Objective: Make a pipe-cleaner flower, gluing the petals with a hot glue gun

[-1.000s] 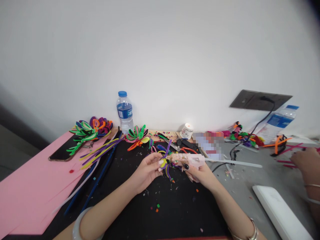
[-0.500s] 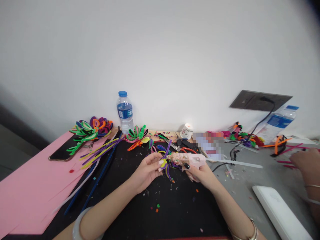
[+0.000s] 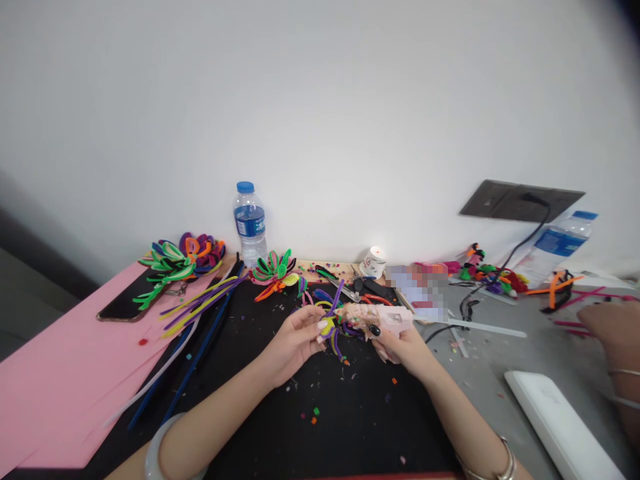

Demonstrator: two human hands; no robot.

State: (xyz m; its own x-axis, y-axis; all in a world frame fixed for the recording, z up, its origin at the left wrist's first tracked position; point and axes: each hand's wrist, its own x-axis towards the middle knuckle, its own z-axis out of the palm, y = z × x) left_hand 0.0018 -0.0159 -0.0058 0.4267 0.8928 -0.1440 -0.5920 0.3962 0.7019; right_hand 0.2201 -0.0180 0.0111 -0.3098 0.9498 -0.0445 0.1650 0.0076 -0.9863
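Observation:
Between its fingertips, my left hand (image 3: 299, 337) pinches a purple and yellow pipe-cleaner piece (image 3: 329, 327) with looped strands. My right hand (image 3: 397, 343) is wrapped round a pale pink hot glue gun (image 3: 395, 317), its black-nailed thumb on the near side. The gun points left, its nozzle end close against the piece; whether they touch I cannot tell. A long white glue stick (image 3: 487, 327) sticks out of the gun's back to the right. More purple and multicoloured loops lie behind and below the hands, partly hidden.
Pipe-cleaner flowers (image 3: 173, 263), a phone (image 3: 125, 297) and loose pipe cleaners (image 3: 200, 307) lie left. A water bottle (image 3: 250, 223), scissors (image 3: 345, 288) and paper cup (image 3: 373, 262) stand or lie behind. At right are a white case (image 3: 560, 420), a cable (image 3: 520, 243) and another person's hand (image 3: 607, 327).
Almost nothing differs. The glue gun and my right hand have shifted very slightly; my left hand keeps its hold on the pipe-cleaner piece.

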